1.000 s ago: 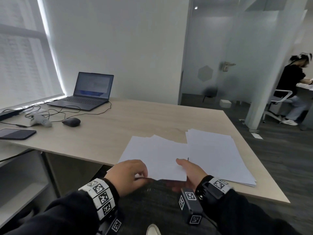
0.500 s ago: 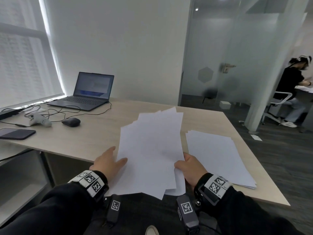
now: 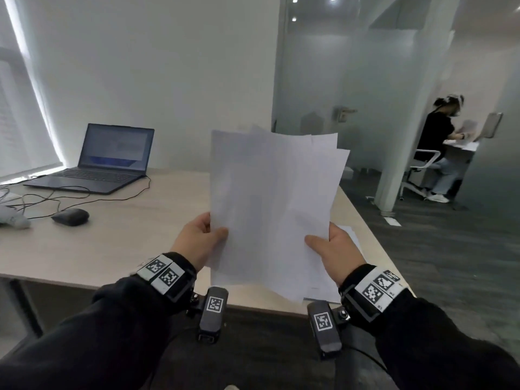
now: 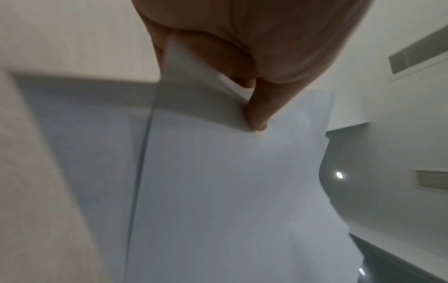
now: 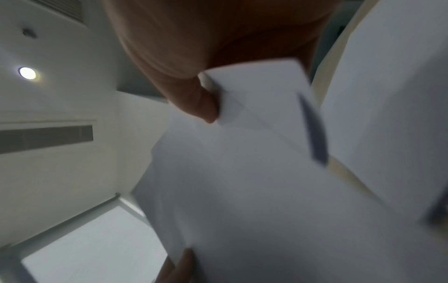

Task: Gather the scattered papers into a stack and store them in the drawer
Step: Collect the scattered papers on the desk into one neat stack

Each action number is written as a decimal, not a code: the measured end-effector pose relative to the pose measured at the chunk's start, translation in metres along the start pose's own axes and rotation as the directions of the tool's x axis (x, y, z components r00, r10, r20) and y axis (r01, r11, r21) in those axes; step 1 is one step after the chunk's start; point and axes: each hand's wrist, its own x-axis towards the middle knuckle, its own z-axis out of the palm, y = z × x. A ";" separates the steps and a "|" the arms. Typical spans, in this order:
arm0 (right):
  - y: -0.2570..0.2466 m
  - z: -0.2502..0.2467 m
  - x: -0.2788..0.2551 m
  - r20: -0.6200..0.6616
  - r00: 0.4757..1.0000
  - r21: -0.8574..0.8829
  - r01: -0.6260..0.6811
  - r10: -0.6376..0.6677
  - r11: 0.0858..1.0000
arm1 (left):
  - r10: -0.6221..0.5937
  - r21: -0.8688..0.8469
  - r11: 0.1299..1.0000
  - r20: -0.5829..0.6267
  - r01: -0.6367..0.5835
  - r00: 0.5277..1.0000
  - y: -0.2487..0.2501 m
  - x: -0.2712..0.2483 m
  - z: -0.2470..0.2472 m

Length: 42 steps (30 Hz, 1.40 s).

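Observation:
A loose bundle of white papers [image 3: 270,204] stands nearly upright in the air above the desk's near edge, its sheets fanned unevenly at the top. My left hand [image 3: 201,239] pinches its left edge, thumb on the front. My right hand [image 3: 330,247] pinches its right edge the same way. In the left wrist view my thumb [image 4: 257,113] presses on the papers [image 4: 230,191]. The right wrist view shows my thumb [image 5: 201,105] on the sheets [image 5: 266,181]. A second pile of papers [image 3: 326,288] lies on the desk, mostly hidden behind the bundle. No drawer is in view.
On the wooden desk [image 3: 112,249] an open laptop [image 3: 98,161] stands at the back left, with cables and a black mouse [image 3: 70,217] nearer. Behind a glass partition at the far right a person [image 3: 441,144] sits on a chair.
The papers went from lying flat at the desk's edge to standing nearly upright in the air. Both hands rose with them, and my left hand now pinches the left edge.

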 end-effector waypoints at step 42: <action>0.076 -0.127 0.017 -0.138 0.895 -0.572 -0.421 0.423 0.704 | -0.414 0.440 0.855 0.260 0.275 0.873 -0.035 0.055 0.152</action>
